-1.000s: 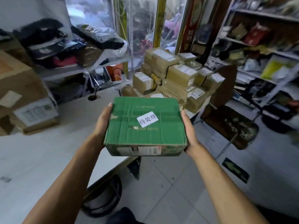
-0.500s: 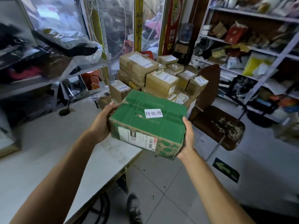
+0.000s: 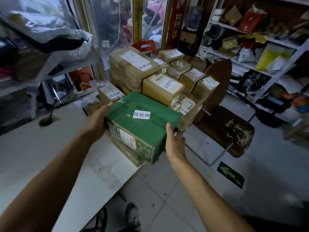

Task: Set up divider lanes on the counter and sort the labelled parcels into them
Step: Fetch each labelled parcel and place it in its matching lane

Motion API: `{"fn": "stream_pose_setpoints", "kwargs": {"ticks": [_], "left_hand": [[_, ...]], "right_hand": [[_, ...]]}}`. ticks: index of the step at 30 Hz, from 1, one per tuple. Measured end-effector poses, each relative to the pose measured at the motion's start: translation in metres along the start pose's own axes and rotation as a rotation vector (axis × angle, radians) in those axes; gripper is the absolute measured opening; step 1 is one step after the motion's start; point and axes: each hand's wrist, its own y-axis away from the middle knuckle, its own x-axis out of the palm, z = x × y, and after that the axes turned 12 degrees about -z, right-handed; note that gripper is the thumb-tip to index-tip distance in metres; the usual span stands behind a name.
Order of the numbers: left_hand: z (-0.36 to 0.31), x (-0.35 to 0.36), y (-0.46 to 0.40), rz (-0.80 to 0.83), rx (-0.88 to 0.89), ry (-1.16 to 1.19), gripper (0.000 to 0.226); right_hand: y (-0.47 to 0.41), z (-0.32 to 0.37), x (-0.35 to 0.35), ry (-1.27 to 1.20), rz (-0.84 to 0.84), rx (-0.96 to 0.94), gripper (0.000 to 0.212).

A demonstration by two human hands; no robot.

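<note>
Closest in, two bare forearms reach out over the white counter (image 3: pixel 41 156), and between them sits the green parcel (image 3: pixel 143 124), carried by both hands at the counter's far corner. The left hand (image 3: pixel 98 123) presses flat against the parcel's left side, fingers stretched along the top edge; the right hand (image 3: pixel 174 143) cups the right end, thumb up on the edge, the other fingers hidden behind the cardboard, so how far they curl I can't tell. The parcel hangs tilted, its near corner jutting past the counter edge over the tiled floor, and it seems to touch a flat brown box (image 3: pixel 128 153) lying beneath it, though real contact is hard to call. A white label (image 3: pixel 141 114) on top reads 待处理. Just beyond, the stack of brown parcels (image 3: pixel 150 77) crowds the corner, each with its own label, one small box (image 3: pixel 110 96) carrying the same three characters. No dividers show anywhere on the counter, so this looks like the early going: parcels being read and handled, lanes not yet laid. The next move calls for a clear spot for this label's group, and a level set-down with the parcel fully on the counter. Behind the stack, a worn brown chair (image 3: pixel 224 126) and cluttered shelving (image 3: pixel 267 52).
</note>
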Motion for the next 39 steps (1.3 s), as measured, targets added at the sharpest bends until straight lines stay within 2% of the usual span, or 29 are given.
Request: {"fn": "stream_pose_setpoints", "kwargs": {"ticks": [3, 5, 8, 11, 13, 17, 19, 21, 25, 29, 31, 34, 36, 39], "left_hand": [[0.004, 0.005, -0.013, -0.024, 0.009, -0.021, 0.048], [0.005, 0.006, -0.016, -0.050, 0.020, -0.023, 0.063], [0.008, 0.011, -0.016, -0.170, 0.011, -0.005, 0.083], [0.011, 0.017, -0.010, -0.312, -0.001, -0.032, 0.063], [0.017, 0.020, 0.003, -0.379, 0.017, -0.045, 0.055], [0.034, 0.020, 0.056, -0.485, 0.034, -0.065, 0.037], [0.047, 0.007, 0.090, -0.538, 0.028, -0.128, 0.037], [0.063, -0.011, 0.129, -0.560, -0.010, -0.206, 0.041], [0.092, -0.049, 0.219, -0.472, -0.072, -0.207, 0.021], [0.109, -0.105, 0.294, -0.541, -0.016, -0.502, 0.018], [0.107, -0.138, 0.323, -0.628, 0.028, -0.748, 0.018], [0.096, -0.185, 0.352, -0.672, 0.152, -1.241, 0.027], [0.085, -0.216, 0.357, -0.704, 0.195, -1.339, 0.032], [0.065, -0.264, 0.358, -0.794, 0.217, -1.360, 0.035]], "right_hand": [[-0.003, -0.003, 0.002, 0.024, -0.022, -0.036, 0.076], [-0.003, -0.005, 0.002, 0.044, -0.019, -0.036, 0.080], [-0.006, -0.008, -0.003, 0.056, 0.017, -0.031, 0.084], [-0.006, -0.012, -0.011, 0.006, 0.072, -0.051, 0.080], [0.001, -0.015, -0.017, -0.025, 0.077, -0.075, 0.068], [0.013, -0.036, -0.026, -0.148, -0.014, -0.051, 0.018], [0.023, -0.054, -0.029, -0.171, 0.073, 0.071, 0.019], [0.040, -0.077, -0.033, -0.082, 0.240, 0.121, 0.019], [0.090, -0.112, -0.022, 0.243, 0.620, -0.140, 0.014], [0.145, -0.108, 0.014, 0.499, 0.884, -0.483, 0.005], [0.171, -0.097, 0.034, 0.665, 0.926, -0.739, 0.011], [0.206, -0.077, 0.061, 0.838, 0.890, -1.096, 0.033], [0.226, -0.065, 0.082, 0.881, 0.879, -1.229, 0.043], [0.255, -0.051, 0.118, 0.935, 0.878, -1.310, 0.047]]}}
